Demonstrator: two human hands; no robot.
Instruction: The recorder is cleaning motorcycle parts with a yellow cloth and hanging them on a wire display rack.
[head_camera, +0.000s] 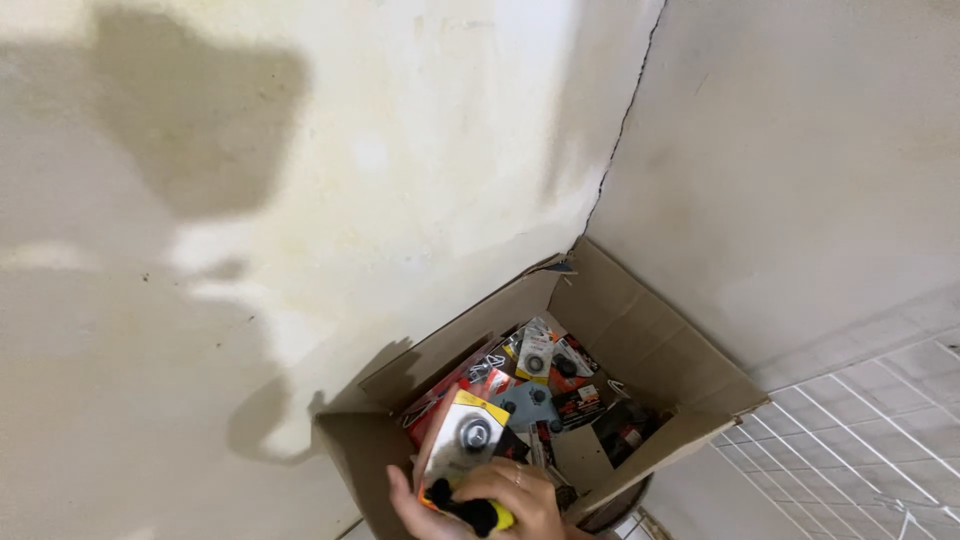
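My right hand is at the bottom edge, shut on a yellow and white blister pack with a round metal part in it. The thumb lies on the pack's left side and the fingers, one with a ring, curl over a black and yellow piece at its lower end. The pack stands tilted over the near side of an open cardboard box. My left hand is out of view.
The box sits in a corner between two pale, stained walls and holds several red, orange and blue carded packs. A white wire grid lies at the lower right. A dark round rim shows under the box.
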